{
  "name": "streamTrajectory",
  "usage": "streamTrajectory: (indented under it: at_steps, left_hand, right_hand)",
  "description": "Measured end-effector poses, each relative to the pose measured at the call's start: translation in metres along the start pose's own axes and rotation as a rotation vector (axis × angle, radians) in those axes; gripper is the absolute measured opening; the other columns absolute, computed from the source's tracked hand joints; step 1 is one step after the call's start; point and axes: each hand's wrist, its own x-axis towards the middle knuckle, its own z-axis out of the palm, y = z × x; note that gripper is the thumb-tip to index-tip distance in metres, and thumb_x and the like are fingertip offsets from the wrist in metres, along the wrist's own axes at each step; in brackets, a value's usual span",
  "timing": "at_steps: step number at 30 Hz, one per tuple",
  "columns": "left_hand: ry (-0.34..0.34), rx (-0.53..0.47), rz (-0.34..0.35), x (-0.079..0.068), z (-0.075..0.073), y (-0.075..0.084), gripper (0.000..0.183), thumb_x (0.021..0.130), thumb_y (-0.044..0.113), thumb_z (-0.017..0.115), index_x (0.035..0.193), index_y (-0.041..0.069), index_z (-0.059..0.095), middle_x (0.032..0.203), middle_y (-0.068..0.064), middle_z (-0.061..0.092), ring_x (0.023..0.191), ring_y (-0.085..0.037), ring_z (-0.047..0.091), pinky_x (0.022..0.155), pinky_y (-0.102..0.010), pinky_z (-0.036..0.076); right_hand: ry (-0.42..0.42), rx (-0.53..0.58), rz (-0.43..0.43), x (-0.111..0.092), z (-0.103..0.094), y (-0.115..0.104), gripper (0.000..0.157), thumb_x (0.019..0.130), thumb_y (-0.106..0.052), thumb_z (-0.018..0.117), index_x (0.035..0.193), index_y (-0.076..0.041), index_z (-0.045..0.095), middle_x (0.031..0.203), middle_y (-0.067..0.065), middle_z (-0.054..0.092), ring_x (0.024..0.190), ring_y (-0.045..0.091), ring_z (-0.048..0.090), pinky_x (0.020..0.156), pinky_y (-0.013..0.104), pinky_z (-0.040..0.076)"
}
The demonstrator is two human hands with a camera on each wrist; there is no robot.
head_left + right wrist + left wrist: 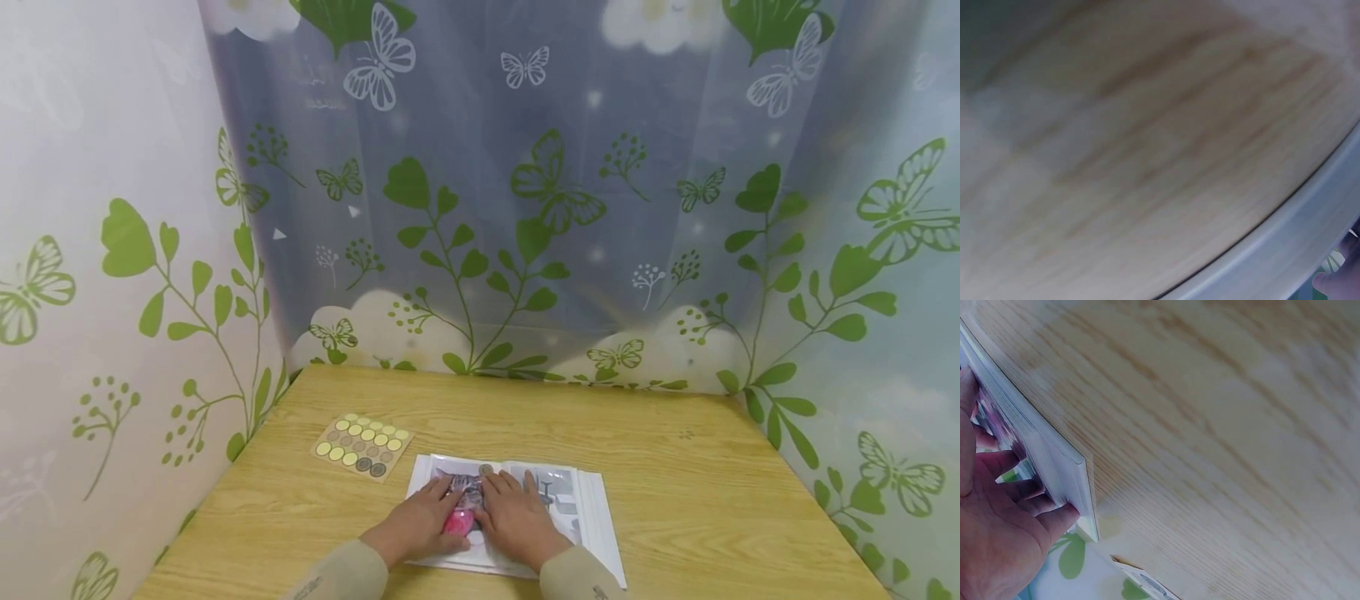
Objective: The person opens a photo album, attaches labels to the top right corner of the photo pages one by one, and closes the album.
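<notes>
An open picture book or album [598,521] with glossy pages lies on the table. Its left page shows a tabby cat picture [467,482] with a bright pink patch below. A small round sticker [486,470] sits at the top of the page, near the middle. My left hand [420,518] rests on the left page, fingers extended. Across the middle and right page lies my right hand [521,518], fingers also extended and pressing the page. In the left wrist view, the fingers of the left hand [1010,519] touch the page. Only part of the right hand [1342,280] shows in the right wrist view.
A brown sheet of round stickers [360,447], mostly yellow with a couple of dark grey ones, lies left of the book on the wooden table [697,467]. Cloth hangings [480,275] printed with leaves and butterflies stand around the back and sides.
</notes>
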Motion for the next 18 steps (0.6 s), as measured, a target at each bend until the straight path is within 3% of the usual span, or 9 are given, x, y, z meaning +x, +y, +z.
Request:
streamTrajectory:
  at_steps: [18]
  left_hand:
    - [0.008,0.031,-0.006,0.0038,-0.0008,-0.0012,0.083,0.083,0.059,0.07,0.14,0.001,0.053,0.146,-0.024,0.045,0.134,-0.041,0.044,0.107,-0.053,0.041]
  right_hand:
    - [-0.034,0.04,0.022,-0.0079,-0.0079,0.0029,0.056,0.101,-0.045,0.049,0.141,-0.006,0.052,0.147,0.012,0.048,0.137,0.03,0.042,0.112,0.062,0.027]
